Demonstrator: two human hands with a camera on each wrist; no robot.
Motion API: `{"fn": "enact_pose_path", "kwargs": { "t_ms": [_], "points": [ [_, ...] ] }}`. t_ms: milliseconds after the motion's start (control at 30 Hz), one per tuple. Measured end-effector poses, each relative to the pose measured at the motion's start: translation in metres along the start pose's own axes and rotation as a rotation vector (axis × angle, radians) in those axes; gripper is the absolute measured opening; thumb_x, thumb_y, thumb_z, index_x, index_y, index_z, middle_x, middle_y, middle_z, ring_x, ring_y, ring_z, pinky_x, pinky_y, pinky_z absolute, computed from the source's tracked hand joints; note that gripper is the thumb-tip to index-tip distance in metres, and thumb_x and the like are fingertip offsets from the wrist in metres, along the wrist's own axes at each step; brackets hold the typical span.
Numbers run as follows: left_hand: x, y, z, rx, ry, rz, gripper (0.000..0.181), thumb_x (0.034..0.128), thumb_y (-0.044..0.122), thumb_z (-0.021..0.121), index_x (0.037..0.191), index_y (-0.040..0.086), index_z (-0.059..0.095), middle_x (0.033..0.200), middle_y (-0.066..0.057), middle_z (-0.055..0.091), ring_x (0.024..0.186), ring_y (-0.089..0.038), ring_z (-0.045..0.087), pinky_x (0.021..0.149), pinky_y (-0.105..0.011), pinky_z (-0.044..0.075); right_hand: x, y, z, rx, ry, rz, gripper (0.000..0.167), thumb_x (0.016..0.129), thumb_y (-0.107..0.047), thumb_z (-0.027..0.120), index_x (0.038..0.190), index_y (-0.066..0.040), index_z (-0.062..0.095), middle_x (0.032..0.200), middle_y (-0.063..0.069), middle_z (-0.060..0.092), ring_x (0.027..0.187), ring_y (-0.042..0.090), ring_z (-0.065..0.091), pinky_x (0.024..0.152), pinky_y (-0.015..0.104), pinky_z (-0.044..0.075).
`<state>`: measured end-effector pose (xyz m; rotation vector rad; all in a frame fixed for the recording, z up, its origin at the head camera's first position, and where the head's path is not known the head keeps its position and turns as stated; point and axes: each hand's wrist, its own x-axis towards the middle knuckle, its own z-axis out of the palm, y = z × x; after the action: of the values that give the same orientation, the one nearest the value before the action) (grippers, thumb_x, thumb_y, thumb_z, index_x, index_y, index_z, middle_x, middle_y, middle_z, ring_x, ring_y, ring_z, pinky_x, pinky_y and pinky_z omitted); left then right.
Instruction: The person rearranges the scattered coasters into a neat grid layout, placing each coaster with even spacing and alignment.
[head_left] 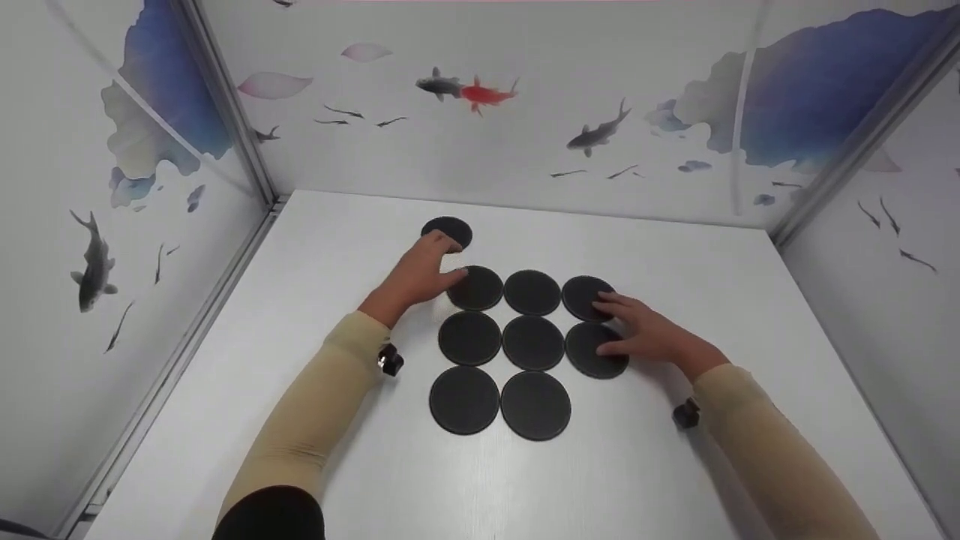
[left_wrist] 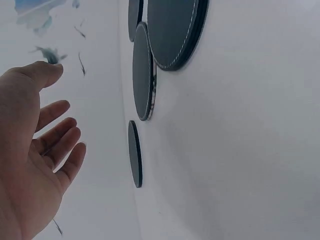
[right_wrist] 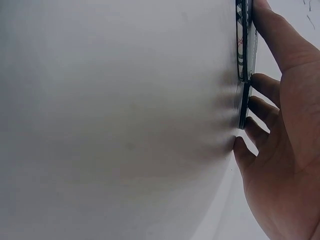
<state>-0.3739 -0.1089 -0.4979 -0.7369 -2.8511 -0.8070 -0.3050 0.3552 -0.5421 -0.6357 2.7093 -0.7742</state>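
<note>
Round black coasters lie flat on the white table, several of them side by side in rows. My left hand (head_left: 421, 271) hovers with loosely bent fingers between a lone coaster (head_left: 444, 225) at the back left and the back-left coaster (head_left: 482, 292) of the rows; in the left wrist view nothing is in its grasp. My right hand (head_left: 651, 334) spreads over the right column, its fingers at the back-right coaster (head_left: 583, 297) and its thumb over the coaster (head_left: 589, 358) in front. In the right wrist view, fingertips touch the coasters' edges. White stitching edges a coaster (left_wrist: 172, 30) in the left wrist view.
Two front coasters, the left one (head_left: 464, 401) and the right one (head_left: 535, 406), form the nearest row. White walls (head_left: 495, 157) with painted fish enclose the table (head_left: 480, 487) at the back and both sides. Small black cameras sit at both wrists.
</note>
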Motion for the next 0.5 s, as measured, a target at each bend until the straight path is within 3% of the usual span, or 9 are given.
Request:
{"fn": "enact_pose_path", "kwargs": {
  "t_ms": [267,500],
  "points": [
    [0.039,-0.027,0.002,0.01,0.094,-0.169,0.056,0.1058,0.036,0.076,0.147,0.001,0.062,0.15,-0.019,0.053,0.143,-0.035,0.052,0.122,-0.047,0.044,-0.001,0.0,-0.004,-0.01,0.004,-0.001,0.097,0.093,-0.052,0.089,0.17,-0.011,0.045,0.181,0.013,0.028,0.167,0.046,0.017,0.131,0.069,0.02],
    [0.067,-0.047,0.022,0.01,0.075,-0.307,0.083,0.1029,0.045,0.078,0.162,-0.003,0.045,0.162,-0.024,0.044,0.149,-0.04,0.046,0.125,-0.049,0.04,-0.002,-0.002,0.0,-0.034,0.001,0.006,0.097,0.093,-0.055,0.088,0.17,-0.013,0.045,0.181,0.014,0.027,0.166,0.045,0.019,0.13,0.069,0.022]
  ]
}}
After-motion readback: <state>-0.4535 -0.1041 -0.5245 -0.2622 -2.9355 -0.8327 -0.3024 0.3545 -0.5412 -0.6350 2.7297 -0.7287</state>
